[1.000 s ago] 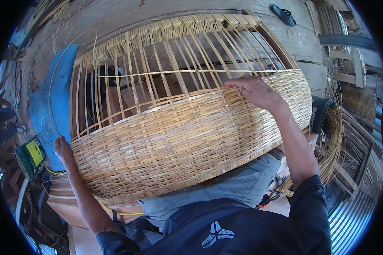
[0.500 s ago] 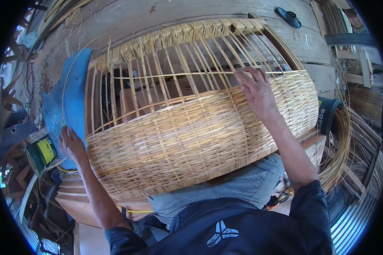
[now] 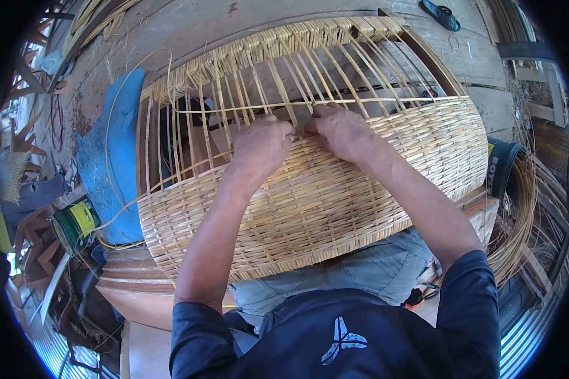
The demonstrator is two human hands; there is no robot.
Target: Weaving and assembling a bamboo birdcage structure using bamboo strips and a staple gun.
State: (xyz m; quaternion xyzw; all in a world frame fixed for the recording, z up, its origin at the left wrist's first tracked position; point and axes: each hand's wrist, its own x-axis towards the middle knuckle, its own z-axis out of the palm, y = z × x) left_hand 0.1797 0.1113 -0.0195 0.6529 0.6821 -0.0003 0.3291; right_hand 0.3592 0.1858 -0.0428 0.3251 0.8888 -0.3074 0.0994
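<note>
Lying over grey trousers, the woven cane panel looks light and springy. The left hand and right hand curl at the panel's upper woven edge, whether gripping cannot be told; beyond, a thin strand looks pliable, the wooden frame likely the firmest hold.

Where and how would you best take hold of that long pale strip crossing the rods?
Probably pinch the strip from above, on the bare stretch left of the left hand: it looks thin, runs apart from the woven panel there, and the gaps between the rods leave room around it.
</note>
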